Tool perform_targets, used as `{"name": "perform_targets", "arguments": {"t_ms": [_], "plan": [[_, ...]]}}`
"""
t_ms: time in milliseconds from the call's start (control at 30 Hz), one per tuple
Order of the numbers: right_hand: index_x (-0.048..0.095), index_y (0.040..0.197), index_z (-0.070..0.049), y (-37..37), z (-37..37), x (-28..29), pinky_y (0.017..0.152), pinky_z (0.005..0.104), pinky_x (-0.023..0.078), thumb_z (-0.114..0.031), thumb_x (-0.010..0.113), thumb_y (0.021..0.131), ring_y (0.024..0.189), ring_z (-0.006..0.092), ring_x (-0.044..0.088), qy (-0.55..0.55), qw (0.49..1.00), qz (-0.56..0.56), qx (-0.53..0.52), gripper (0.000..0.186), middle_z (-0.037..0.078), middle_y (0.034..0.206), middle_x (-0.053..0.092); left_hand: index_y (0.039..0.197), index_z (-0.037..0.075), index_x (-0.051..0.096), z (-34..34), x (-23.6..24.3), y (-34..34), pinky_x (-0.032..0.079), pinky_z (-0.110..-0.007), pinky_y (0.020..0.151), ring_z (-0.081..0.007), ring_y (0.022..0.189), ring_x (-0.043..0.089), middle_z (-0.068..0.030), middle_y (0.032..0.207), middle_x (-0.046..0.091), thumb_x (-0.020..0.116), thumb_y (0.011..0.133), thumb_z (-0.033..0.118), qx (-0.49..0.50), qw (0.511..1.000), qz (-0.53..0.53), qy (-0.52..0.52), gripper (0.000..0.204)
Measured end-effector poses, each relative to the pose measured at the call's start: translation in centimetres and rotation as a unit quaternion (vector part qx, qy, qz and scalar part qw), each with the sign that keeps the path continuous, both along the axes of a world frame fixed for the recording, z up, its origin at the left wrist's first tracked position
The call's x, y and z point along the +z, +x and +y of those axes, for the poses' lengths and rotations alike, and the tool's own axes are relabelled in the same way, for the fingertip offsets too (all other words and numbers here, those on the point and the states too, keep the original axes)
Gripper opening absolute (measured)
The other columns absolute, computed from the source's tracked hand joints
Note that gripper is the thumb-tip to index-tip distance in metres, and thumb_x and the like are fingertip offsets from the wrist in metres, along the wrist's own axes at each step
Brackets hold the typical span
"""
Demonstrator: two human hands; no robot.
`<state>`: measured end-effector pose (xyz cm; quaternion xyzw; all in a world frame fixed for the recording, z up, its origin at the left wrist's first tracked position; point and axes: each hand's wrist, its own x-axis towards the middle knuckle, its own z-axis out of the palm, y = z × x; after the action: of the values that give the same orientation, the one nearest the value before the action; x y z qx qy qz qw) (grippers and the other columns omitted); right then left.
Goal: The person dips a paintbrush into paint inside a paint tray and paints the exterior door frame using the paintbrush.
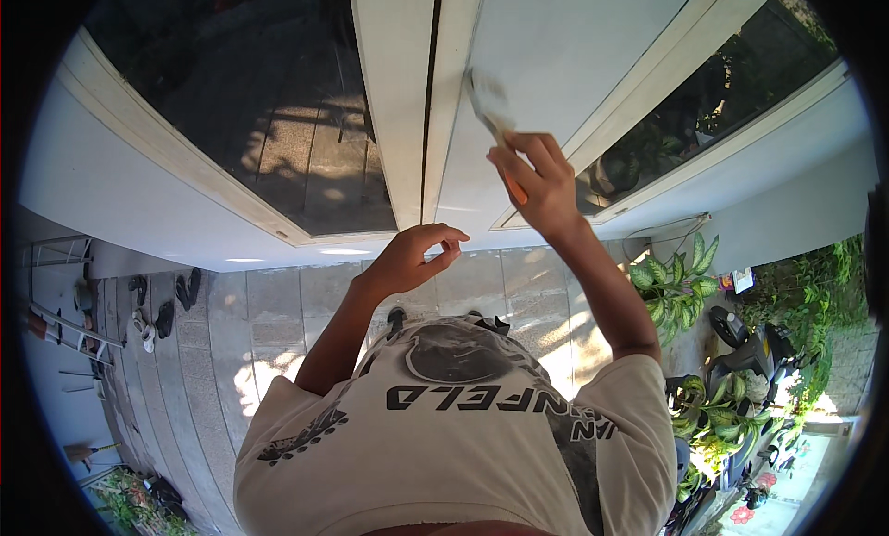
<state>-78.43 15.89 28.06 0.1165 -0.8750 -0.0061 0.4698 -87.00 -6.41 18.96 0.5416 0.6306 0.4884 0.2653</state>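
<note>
My right hand (pixel 542 184) grips a paintbrush (pixel 486 99) by its orange handle, its pale bristle end at the light bluish-white wall panel (pixel 546 36), beside a narrow cream vertical strip (pixel 449 73). My left hand (pixel 417 254) is empty, fingers loosely curved and apart, near the bottom of the cream frame (pixel 407 184); whether it touches anything I cannot tell. Dark glass panes (pixel 222 92) flank the panel on both sides, each set in cream framing.
A tiled floor (pixel 222 351) lies below, with shoes (pixel 164 318) at left beside a metal rack (pixel 74 332). At right stand leafy plants (pixel 681 286), a motorbike (pixel 750 351) and more greenery.
</note>
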Motion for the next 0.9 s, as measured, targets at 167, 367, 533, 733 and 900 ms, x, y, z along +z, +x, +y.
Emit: {"name": "perform_targets", "arguments": {"t_ms": [167, 367, 533, 733, 900], "plan": [[0.068, 0.093, -0.006, 0.4, -1.2, -0.6, 0.06, 0.0279, 0.056, 0.002, 0.084, 0.072, 0.074, 0.022, 0.069, -0.189, 0.97, 0.153, 0.018, 0.027, 0.011, 0.095, 0.069, 0.115, 0.0, 0.063, -1.0, -0.5, -0.3, 0.052, -0.033, 0.087, -0.0192, 0.093, 0.066, -0.0114, 0.1, 0.069, 0.061, 0.093, 0.002, 0.01, 1.0, -0.008, -0.004, 0.022], [0.067, 0.091, -0.005, -2.6, -1.8, 0.9, 0.058, 0.0266, 0.054, 0.003, 0.083, 0.075, 0.073, 0.0196, 0.069, -0.19, 0.946, 0.26, -0.029, 0.024, 0.012, 0.091, 0.07, 0.113, 0.0, 0.063, -0.7, -0.6, -0.5, 0.053, -0.033, 0.087, -0.0195, 0.094, 0.067, -0.0116, 0.101, 0.069, 0.061, 0.093, 0.002, 0.001, 1.0, -0.004, -0.005, 0.021], [0.067, 0.089, -0.004, -2.3, -2.4, -4.4, 0.056, 0.0262, 0.053, 0.004, 0.082, 0.075, 0.071, 0.0188, 0.069, -0.241, 0.949, 0.203, -0.027, 0.022, 0.012, 0.089, 0.069, 0.114, 0.0, 0.063, -1.4, -0.6, -0.5, 0.053, -0.033, 0.087, -0.0193, 0.094, 0.067, -0.012, 0.102, 0.07, 0.061, 0.093, 0.002, 0.009, 1.0, -0.011, -0.016, 0.021], [0.067, 0.095, -0.004, -1.4, -2.8, -2.5, 0.058, 0.027, 0.054, 0.005, 0.081, 0.076, 0.072, 0.0193, 0.068, -0.223, 0.944, 0.241, -0.039, 0.024, 0.013, 0.093, 0.068, 0.114, 0.0, 0.064, -1.8, -0.6, -0.4, 0.052, -0.032, 0.086, -0.0187, 0.094, 0.067, -0.0119, 0.101, 0.07, 0.062, 0.093, 0.004, 0.015, 0.999, -0.006, -0.029, 0.021], [0.067, 0.094, -0.003, -3.4, -2.7, -3.5, 0.058, 0.0271, 0.054, 0.005, 0.08, 0.079, 0.073, 0.019, 0.067, -0.217, 0.942, 0.254, -0.023, 0.022, 0.013, 0.094, 0.067, 0.113, 0.001, 0.064, -1.6, -0.7, -0.4, 0.052, -0.032, 0.086, -0.0187, 0.093, 0.067, -0.0118, 0.1, 0.07, 0.062, 0.093, 0.005, 0.005, 1.0, -0.016, -0.016, 0.021]]}}
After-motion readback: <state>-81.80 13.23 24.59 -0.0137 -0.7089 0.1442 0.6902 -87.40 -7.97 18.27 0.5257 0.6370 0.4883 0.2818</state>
